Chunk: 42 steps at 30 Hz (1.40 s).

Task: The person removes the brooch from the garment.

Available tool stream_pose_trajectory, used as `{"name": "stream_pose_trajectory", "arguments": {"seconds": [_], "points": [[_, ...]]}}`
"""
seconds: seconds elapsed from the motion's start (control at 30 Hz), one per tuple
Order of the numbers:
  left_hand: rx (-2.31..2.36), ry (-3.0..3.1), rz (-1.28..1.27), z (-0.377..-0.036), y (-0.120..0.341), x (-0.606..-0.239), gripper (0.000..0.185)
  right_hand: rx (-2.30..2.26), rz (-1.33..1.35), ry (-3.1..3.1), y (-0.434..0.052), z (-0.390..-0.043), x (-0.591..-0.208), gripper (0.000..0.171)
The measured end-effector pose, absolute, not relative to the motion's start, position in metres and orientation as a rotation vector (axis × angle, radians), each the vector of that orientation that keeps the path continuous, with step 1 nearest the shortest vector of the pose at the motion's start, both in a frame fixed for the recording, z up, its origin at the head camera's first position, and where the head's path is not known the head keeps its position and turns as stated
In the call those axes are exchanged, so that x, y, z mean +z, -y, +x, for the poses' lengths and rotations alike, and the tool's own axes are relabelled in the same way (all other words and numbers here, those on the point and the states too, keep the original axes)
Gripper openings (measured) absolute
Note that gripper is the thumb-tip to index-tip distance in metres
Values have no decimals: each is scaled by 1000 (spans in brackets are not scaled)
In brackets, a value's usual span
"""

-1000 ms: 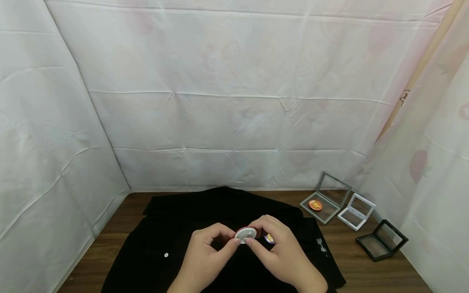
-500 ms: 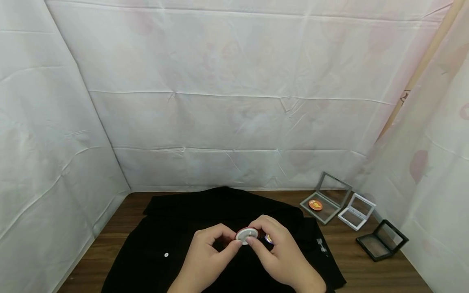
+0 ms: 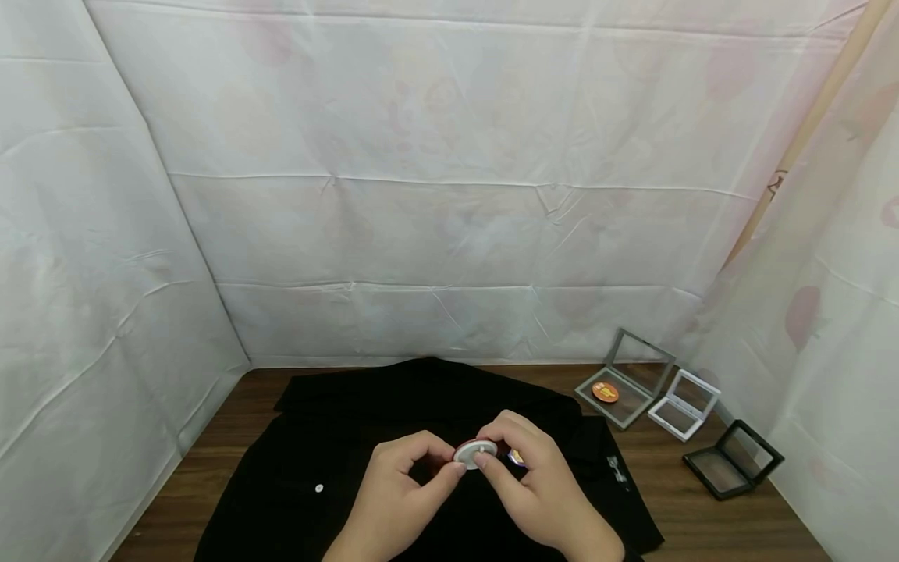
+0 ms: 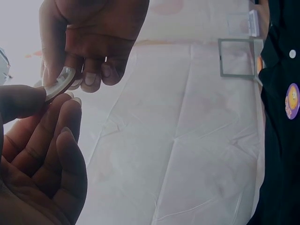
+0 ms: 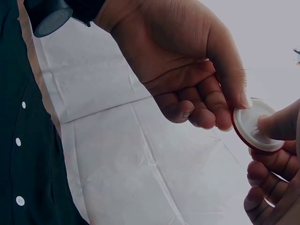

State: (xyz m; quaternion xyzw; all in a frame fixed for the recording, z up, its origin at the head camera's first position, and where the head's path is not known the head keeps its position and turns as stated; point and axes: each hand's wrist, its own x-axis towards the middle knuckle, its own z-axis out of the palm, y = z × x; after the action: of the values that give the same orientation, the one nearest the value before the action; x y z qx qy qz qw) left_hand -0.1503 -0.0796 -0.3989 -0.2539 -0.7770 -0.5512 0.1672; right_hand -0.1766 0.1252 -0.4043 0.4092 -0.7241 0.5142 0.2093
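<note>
Both hands hold one round pin badge (image 3: pixel 467 453) over a black shirt (image 3: pixel 295 499). Its white back faces up, and a red rim shows in the right wrist view. My left hand (image 3: pixel 396 492) pinches its left edge between thumb and fingers. On the other side my right hand (image 3: pixel 534 492) grips it, the thumb lying on the white back (image 5: pixel 246 121) near the middle. That thumb partly covers the pin. The badge's front is hidden. A purple and yellow badge (image 4: pixel 292 101) rests on the shirt, partly behind my right hand in the head view.
To the right on the wooden table (image 3: pixel 691 511) stand three open frame cases: a grey one (image 3: pixel 635 417) with an orange badge (image 3: pixel 605 393) in it, a white one (image 3: pixel 674 429) and a black one (image 3: pixel 723 492). White cloth (image 3: pixel 421 234) hangs behind and at both sides.
The badge has shifted slightly to the right and tipped a little. My right thumb has moved from its lower edge further onto its back. The cases and shirt are unchanged.
</note>
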Motion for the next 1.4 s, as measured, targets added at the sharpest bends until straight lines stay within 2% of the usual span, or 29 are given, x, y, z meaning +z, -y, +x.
{"name": "stream_pose_trajectory", "arguments": {"seconds": [1.4], "points": [[-1565,2219,-647,-152,80,-402,16,1446,1128,2062,-125,-179,-408,22]]}}
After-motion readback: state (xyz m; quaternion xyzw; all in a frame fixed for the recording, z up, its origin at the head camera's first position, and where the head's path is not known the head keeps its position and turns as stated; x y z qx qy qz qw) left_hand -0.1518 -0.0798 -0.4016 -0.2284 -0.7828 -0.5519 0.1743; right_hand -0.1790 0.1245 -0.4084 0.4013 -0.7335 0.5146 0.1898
